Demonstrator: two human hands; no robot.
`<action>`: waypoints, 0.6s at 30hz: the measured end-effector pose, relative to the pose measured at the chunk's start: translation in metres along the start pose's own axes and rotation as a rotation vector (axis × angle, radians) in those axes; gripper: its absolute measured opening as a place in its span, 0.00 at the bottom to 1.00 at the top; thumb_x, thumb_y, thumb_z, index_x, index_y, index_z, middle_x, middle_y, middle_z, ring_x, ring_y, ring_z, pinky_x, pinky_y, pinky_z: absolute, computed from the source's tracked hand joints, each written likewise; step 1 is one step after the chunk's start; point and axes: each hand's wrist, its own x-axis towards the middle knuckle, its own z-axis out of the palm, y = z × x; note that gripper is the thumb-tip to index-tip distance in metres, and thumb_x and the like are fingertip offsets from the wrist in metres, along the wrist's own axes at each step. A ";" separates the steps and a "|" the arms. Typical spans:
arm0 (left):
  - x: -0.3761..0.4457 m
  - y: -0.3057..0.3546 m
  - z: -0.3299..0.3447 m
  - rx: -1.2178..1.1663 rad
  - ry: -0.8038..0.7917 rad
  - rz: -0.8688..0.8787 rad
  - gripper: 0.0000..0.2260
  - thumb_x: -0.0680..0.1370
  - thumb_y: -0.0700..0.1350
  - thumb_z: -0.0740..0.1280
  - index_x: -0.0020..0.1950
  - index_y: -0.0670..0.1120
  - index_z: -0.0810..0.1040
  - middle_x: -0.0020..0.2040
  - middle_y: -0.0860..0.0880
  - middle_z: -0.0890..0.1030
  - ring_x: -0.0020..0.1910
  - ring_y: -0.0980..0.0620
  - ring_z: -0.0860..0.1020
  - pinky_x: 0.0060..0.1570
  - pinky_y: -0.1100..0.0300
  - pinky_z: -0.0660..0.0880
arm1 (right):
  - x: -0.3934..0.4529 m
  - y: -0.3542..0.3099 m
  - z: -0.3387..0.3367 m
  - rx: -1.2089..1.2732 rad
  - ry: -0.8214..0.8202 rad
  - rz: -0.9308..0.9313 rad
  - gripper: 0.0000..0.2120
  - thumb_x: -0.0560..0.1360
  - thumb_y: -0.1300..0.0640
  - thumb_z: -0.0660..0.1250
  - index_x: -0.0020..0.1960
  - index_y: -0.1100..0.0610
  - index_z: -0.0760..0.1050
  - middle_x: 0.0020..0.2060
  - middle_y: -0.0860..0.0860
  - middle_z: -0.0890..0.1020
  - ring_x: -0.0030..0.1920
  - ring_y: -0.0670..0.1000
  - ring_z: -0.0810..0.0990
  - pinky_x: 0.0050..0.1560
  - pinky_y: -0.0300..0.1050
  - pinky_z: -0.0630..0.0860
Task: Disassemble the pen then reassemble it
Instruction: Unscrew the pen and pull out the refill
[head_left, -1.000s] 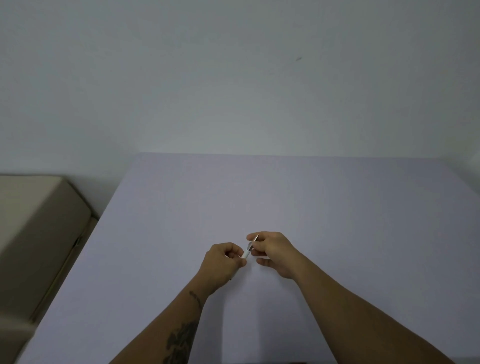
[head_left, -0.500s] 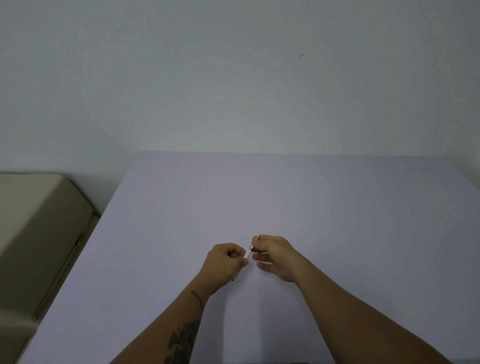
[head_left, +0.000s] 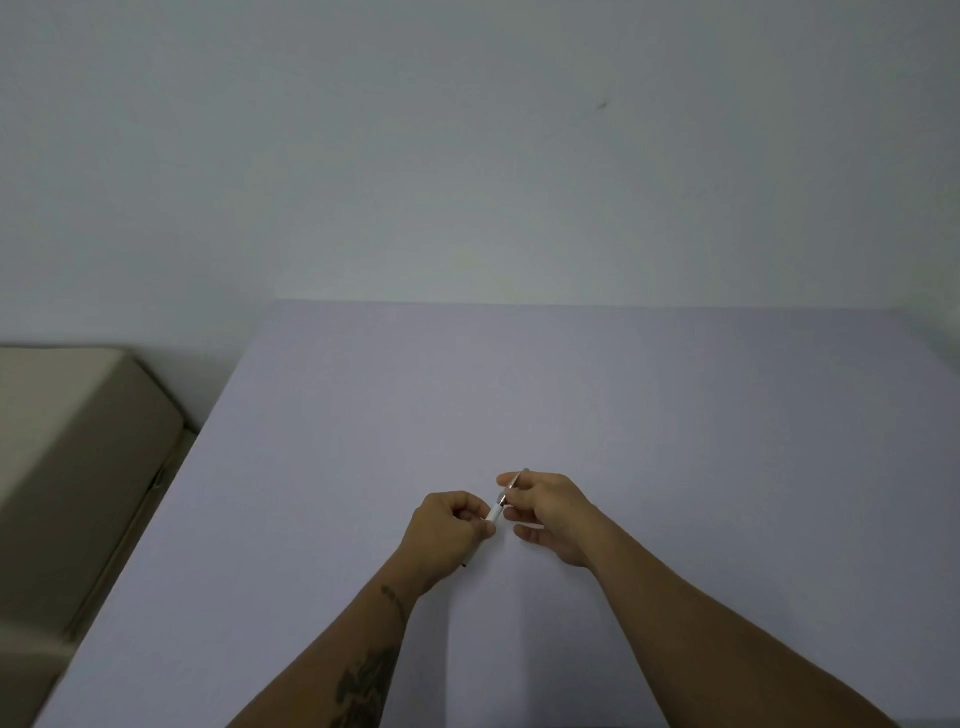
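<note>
A thin pen is held between both hands low over the pale lilac table (head_left: 571, 395). Its white barrel (head_left: 494, 514) sticks out of my left hand (head_left: 448, 535), which is closed around the lower part; a dark end shows below that fist. My right hand (head_left: 545, 512) pinches the slim metallic upper part (head_left: 513, 483), which points up and away from me. The two pieces look joined in one line; the joint itself is too small to read.
A beige upholstered seat or box (head_left: 67, 467) stands beside the table's left edge. A plain pale wall (head_left: 467, 156) rises right behind the table's far edge.
Both hands stay in about the same spot with the pen between them. The right hand's fingers have shifted slightly along the upper part.
</note>
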 end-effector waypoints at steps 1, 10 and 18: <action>0.000 0.000 0.000 -0.002 0.001 0.000 0.01 0.73 0.40 0.73 0.43 0.45 0.84 0.32 0.50 0.77 0.32 0.53 0.75 0.25 0.70 0.73 | 0.000 0.000 0.000 0.009 -0.001 0.003 0.10 0.78 0.62 0.66 0.57 0.56 0.82 0.47 0.52 0.83 0.47 0.51 0.80 0.46 0.45 0.76; 0.000 0.001 0.003 -0.001 -0.009 0.002 0.02 0.73 0.39 0.72 0.44 0.44 0.84 0.33 0.50 0.78 0.33 0.53 0.75 0.24 0.73 0.71 | 0.003 0.002 0.004 0.030 0.046 0.006 0.08 0.79 0.59 0.66 0.55 0.60 0.81 0.47 0.54 0.82 0.46 0.50 0.80 0.42 0.43 0.76; 0.000 -0.002 -0.001 0.000 -0.005 -0.011 0.02 0.73 0.39 0.73 0.42 0.46 0.83 0.31 0.52 0.77 0.31 0.54 0.75 0.24 0.72 0.72 | 0.000 0.004 0.001 0.083 -0.026 0.051 0.07 0.79 0.59 0.67 0.56 0.56 0.81 0.47 0.53 0.82 0.48 0.53 0.80 0.49 0.47 0.77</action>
